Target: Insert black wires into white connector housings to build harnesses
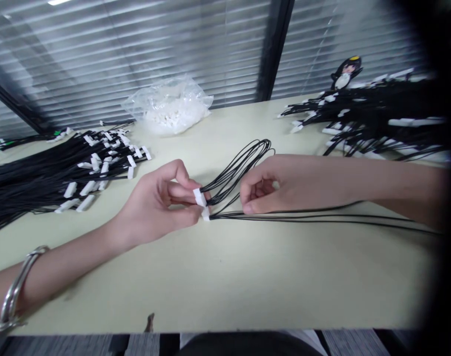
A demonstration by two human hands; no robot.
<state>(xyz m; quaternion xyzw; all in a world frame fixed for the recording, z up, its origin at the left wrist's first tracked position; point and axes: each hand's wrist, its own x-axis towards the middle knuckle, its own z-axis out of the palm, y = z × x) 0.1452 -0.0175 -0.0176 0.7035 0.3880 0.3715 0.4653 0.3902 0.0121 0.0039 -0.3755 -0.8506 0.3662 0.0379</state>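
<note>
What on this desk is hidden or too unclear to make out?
Head view: whether the right hand pinches a wire; curled fingers cover it.
Head view: black wires, far ends lost in dark blur at right.
Head view: plastic bag, white pieces too small.
Head view: white connector, shape under left hand fingertips.

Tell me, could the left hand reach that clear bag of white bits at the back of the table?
Probably yes: only bare table lies between the left hand and the bag. The hand is pinching a white connector, though, so it isn't free.
</note>
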